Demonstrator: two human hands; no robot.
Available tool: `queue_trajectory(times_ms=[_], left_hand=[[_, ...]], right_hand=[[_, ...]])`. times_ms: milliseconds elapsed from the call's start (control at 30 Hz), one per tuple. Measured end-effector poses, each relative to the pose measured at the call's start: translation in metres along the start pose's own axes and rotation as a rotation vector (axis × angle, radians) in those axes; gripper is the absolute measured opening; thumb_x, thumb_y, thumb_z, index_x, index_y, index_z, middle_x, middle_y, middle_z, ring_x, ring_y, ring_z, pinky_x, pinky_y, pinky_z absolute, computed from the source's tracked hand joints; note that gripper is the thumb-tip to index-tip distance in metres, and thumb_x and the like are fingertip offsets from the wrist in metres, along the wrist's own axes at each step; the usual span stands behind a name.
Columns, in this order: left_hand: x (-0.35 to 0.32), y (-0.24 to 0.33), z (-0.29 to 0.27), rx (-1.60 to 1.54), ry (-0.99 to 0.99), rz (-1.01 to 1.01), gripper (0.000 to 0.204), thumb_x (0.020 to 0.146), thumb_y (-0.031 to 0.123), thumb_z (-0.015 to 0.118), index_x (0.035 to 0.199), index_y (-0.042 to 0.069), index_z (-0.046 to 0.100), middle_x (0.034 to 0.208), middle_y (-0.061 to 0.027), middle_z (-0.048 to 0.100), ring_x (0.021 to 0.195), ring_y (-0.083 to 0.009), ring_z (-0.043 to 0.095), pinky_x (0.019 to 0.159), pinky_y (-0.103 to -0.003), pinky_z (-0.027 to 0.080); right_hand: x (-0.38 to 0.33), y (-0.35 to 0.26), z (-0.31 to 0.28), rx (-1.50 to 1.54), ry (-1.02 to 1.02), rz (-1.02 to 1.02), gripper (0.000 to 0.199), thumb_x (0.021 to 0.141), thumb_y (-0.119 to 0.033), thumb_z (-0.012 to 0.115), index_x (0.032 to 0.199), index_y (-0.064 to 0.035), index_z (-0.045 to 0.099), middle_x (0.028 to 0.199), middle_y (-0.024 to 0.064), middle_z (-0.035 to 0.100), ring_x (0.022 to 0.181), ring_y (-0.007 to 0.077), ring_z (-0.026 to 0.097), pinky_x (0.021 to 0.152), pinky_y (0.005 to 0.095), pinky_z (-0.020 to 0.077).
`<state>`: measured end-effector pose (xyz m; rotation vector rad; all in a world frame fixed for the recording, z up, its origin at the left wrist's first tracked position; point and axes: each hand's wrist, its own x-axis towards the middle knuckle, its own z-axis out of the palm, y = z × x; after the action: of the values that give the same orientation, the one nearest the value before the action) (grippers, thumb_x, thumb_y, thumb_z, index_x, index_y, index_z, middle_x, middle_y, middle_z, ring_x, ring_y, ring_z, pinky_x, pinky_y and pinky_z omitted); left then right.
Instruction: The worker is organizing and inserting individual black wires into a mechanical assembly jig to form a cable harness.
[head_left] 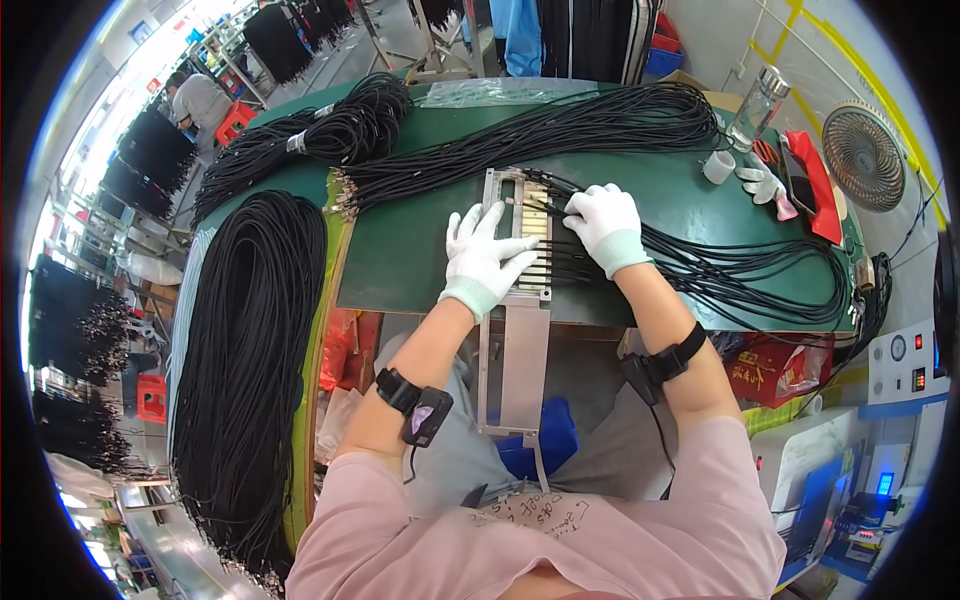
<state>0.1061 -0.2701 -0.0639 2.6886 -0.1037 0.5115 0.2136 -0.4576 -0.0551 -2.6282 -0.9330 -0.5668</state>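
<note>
A long metal fixture [518, 325] with a row of pale slots lies across the table's front edge, its lower part overhanging my lap. Several black cables [568, 268] run side by side from its slots to the right. My left hand [478, 262], in a white glove, rests on the fixture's left side with fingers spread, thumb pointing toward the slots. At the slots' right side, my gloved right hand [606, 225] has its fingers bent and pinched on a black cable, whose end is hidden. The cables' loose lengths [800, 258] loop out to the right on the table.
A long cable bundle [530, 135] crosses behind the fixture on the green table [400, 275]. Coiled cables [340, 125] lie back left; a big cable heap [245, 350] hangs at left. A glass bottle [760, 108], white cup [718, 167] and fan [864, 158] stand back right.
</note>
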Motion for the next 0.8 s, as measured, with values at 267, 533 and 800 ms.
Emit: queue_trajectory(times_ms=[267,533,800], left_hand=[[-0.001,-0.02,0.002,-0.392,0.279,-0.136,0.022,0.084,0.033,0.065,0.083,0.011,0.07,0.121,-0.0137,0.06,0.12,-0.0335,0.047,0.105,-0.044,0.031],[0.0,-0.019,-0.001,-0.382,0.341,-0.01,0.018,0.084,0.025,0.066,0.083,0.008,0.069,0.112,-0.012,0.064,0.113,-0.0297,0.052,0.099,-0.039,0.038],[0.0,-0.029,-0.008,-0.347,0.407,-0.157,0.018,0.084,0.026,0.066,0.086,0.009,0.07,0.106,-0.0089,0.067,0.108,-0.0267,0.055,0.097,-0.037,0.04]], right_hand=[[0.0,-0.007,-0.014,0.304,0.057,-0.18,0.013,0.075,-0.028,0.07,0.08,-0.0153,0.069,0.079,0.0032,0.063,0.082,0.0264,0.057,0.074,0.0391,0.0456],[-0.006,-0.038,-0.014,0.424,-0.021,-0.2,0.016,0.078,-0.027,0.069,0.082,-0.0115,0.069,0.082,0.0053,0.067,0.083,0.028,0.058,0.076,0.0391,0.0462],[-0.005,-0.01,-0.01,0.459,-0.028,-0.167,0.01,0.078,-0.022,0.068,0.081,-0.0115,0.068,0.079,0.0044,0.066,0.081,0.0276,0.058,0.076,0.038,0.0455]])
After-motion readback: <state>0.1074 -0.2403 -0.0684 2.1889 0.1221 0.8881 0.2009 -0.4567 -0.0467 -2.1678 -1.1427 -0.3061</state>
